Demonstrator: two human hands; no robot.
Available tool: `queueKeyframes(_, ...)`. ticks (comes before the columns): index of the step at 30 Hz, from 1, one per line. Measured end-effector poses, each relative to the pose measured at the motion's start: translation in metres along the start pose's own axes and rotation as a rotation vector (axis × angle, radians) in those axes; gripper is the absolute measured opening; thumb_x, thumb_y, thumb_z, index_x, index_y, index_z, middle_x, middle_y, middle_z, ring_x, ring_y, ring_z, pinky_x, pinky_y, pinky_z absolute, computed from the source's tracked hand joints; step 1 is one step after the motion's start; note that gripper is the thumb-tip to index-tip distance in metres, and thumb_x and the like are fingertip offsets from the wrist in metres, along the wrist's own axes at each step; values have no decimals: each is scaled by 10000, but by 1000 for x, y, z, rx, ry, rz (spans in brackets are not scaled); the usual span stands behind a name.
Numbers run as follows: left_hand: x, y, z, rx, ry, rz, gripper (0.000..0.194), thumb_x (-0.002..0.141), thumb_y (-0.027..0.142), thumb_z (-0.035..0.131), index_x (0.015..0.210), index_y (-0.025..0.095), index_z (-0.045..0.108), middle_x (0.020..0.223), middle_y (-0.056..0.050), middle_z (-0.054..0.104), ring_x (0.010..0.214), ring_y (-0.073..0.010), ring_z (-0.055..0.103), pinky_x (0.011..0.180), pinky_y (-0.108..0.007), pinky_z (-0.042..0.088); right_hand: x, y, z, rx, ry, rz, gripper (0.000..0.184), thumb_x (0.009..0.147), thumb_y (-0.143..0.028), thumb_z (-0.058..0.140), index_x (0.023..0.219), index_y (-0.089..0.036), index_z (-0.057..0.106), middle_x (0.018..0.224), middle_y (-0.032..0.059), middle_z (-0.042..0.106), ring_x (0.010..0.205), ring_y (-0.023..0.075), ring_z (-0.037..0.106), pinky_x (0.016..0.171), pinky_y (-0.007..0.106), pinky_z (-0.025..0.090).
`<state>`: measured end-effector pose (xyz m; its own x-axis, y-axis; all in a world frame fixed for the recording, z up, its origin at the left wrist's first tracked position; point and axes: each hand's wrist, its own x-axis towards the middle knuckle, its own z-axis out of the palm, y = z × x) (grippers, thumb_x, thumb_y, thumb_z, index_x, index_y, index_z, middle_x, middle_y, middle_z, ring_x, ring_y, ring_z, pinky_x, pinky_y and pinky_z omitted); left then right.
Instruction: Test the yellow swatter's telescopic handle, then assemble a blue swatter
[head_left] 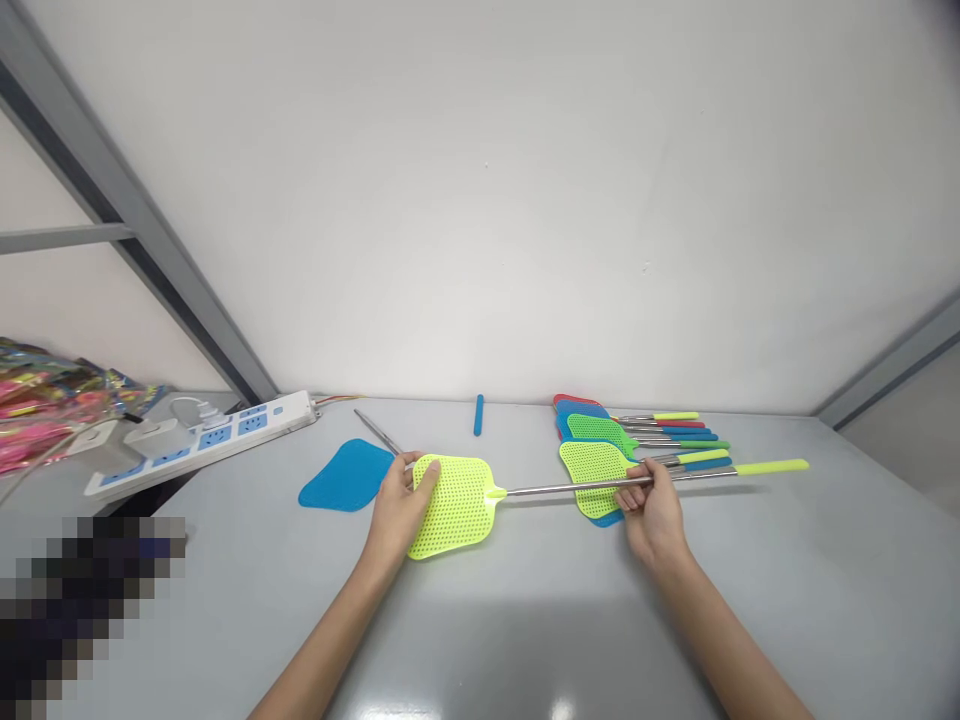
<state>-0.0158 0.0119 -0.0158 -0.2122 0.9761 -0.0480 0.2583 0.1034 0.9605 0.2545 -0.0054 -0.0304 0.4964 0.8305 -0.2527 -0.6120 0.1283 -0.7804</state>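
A yellow-green fly swatter is held level over the grey table (525,620). My left hand (401,505) pinches the left edge of its mesh head (457,505). My right hand (654,505) is closed round its metal rod (570,488), which ends at the right in a yellow-green grip (772,466). Left of my left hand lie a loose blue swatter head (345,478) and a bare metal rod (375,430). A loose blue grip (478,414) lies near the wall.
A pile of finished swatters (600,450) in red, blue and green lies behind my right hand, handles pointing right. A white and blue power strip (202,440) sits at the left. Colourful shiny packets (45,400) lie at the far left edge.
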Motion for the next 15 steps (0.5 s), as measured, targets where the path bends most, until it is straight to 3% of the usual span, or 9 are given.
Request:
queueKeyframes(9, 0, -2, 3, 3, -7, 37, 438, 618, 488, 516, 916, 173, 450, 669, -13, 581, 571, -161, 574, 443, -224, 401, 0, -2, 0, 54, 31, 8, 256, 701, -311, 451, 497, -159, 424, 351, -81, 224, 322, 34, 192, 324, 182, 180)
queueKeyframes(15, 1, -5, 4, 65, 46, 88, 455, 626, 463, 524, 972, 179, 441, 841, -53, 573, 657, -162, 570, 528, -255, 438, -3, -2, 1, 63, 46, 34, 257, 703, -305, 441, 490, -162, 415, 333, -81, 212, 317, 38, 187, 324, 185, 175)
